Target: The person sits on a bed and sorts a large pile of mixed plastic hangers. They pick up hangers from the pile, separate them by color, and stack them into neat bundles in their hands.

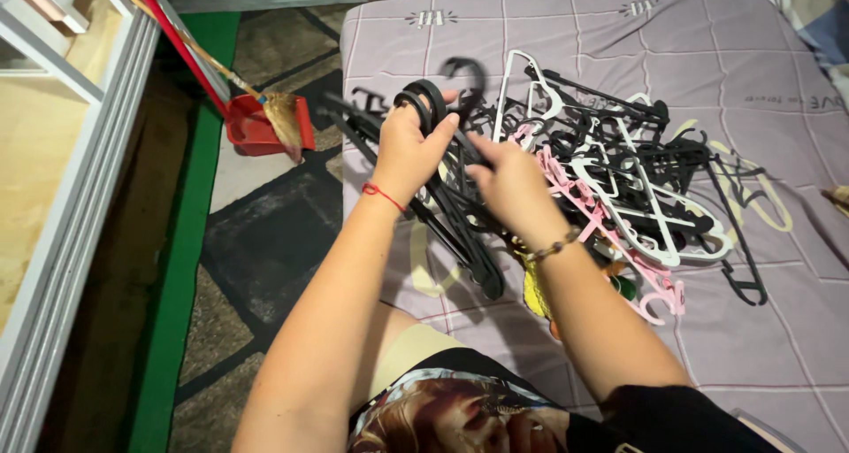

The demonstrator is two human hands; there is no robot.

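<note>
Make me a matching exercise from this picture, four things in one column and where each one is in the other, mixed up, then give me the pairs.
Things:
1. bunch of black hangers
2. pink hanger
3. red dustpan
4. red string

Places:
A. on the floor beside the bed
B. around the left wrist
C. gripped by the hooks in the left hand
D. in the pile on the bed, right of the right hand

Pairs: 1-C, 2-D, 3-A, 4-B

The left hand [409,148] clasps a bunch of black plastic hanger hooks [427,99]; the right hand [511,180] touches tangled black, white and pink plastic hangers [619,179] on the mauve-sheeted bed [778,329].
</note>
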